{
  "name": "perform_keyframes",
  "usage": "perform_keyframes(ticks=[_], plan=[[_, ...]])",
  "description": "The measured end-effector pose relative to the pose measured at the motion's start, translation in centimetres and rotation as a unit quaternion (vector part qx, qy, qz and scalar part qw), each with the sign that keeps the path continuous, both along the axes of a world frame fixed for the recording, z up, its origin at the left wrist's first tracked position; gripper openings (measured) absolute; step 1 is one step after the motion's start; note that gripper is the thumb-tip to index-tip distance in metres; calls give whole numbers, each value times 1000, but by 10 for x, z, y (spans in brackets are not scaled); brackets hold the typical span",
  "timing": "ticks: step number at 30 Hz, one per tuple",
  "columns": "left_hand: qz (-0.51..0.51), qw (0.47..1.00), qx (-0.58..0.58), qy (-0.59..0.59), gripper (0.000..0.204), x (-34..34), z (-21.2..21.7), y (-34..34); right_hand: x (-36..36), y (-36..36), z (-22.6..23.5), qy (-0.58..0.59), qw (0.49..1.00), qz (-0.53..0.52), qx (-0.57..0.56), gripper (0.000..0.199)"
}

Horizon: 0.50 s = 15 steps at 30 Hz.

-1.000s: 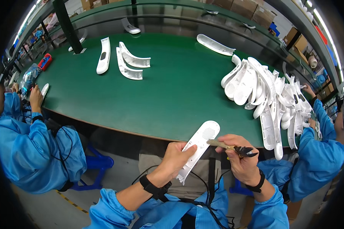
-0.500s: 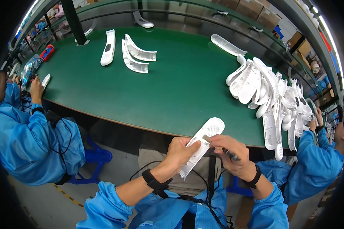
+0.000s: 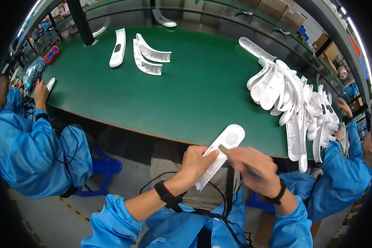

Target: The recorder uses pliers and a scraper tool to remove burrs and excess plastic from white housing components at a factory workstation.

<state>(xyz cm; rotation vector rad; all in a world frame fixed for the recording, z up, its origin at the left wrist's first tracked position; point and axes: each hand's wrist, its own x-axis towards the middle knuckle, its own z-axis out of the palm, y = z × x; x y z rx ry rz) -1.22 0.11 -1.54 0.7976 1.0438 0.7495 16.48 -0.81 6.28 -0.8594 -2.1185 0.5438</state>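
Near the table's front edge, my left hand (image 3: 197,164) grips a long white plastic shell (image 3: 217,161), its thumb lying across the middle. The shell is tilted, with its rounded perforated end pointing away from me and its inner side up. My right hand (image 3: 256,167), blurred by motion, is closed around a slim dark-handled tool with a flat blade (image 3: 223,149). That blade reaches the shell's edge just below the perforated patch. Much of the tool's handle is hidden by my fingers, and its exact kind is unclear.
A heap of similar white shells (image 3: 291,97) covers the right of the green table (image 3: 186,95). One dark-windowed shell (image 3: 118,48) and two curved shells (image 3: 146,58) lie at the back left. Co-workers in blue sit on both sides. A dark rail (image 3: 202,20) bounds the back.
My right hand has shifted slightly right and blurs, while my left keeps its hold on the shell. The co-worker on the right has raised a hand. The view has moved a little.
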Motion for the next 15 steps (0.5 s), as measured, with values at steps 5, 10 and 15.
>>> perform_keyframes(ticks=[5,10,15], plan=[[10,1000,12,18,24,-2,-7,0,0,-5,8,22,999,-23,10,35],[5,998,33,46,26,2,-8,-4,-1,2,-3,3,999,-48,-19,25],[15,999,35,30,27,3,-11,-1,-2,-5,4,90,993,-59,-52,22]])
